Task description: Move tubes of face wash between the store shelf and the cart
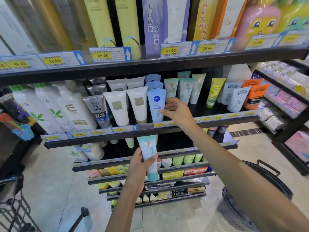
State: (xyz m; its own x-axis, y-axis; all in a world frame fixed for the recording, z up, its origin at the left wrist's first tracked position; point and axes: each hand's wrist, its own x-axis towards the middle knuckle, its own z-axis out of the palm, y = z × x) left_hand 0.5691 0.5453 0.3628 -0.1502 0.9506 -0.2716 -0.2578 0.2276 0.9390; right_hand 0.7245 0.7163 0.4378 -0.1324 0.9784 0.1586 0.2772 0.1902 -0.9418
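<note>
Two grips engaged: your left hand (142,162) holds a teal tube (149,156) below the shelf (150,130); your right hand (177,108) pinches the Nivea tube (156,104) standing there. Judged mid-pick; next, lift it clear of its neighbours.

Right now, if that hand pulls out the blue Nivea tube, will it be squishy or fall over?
Probably a bit squishy: the blue Nivea tube looks like soft plastic. It may tip, since it stands tall on its narrow cap end. The right hand already has its grip on the side, which should steady it.
</note>
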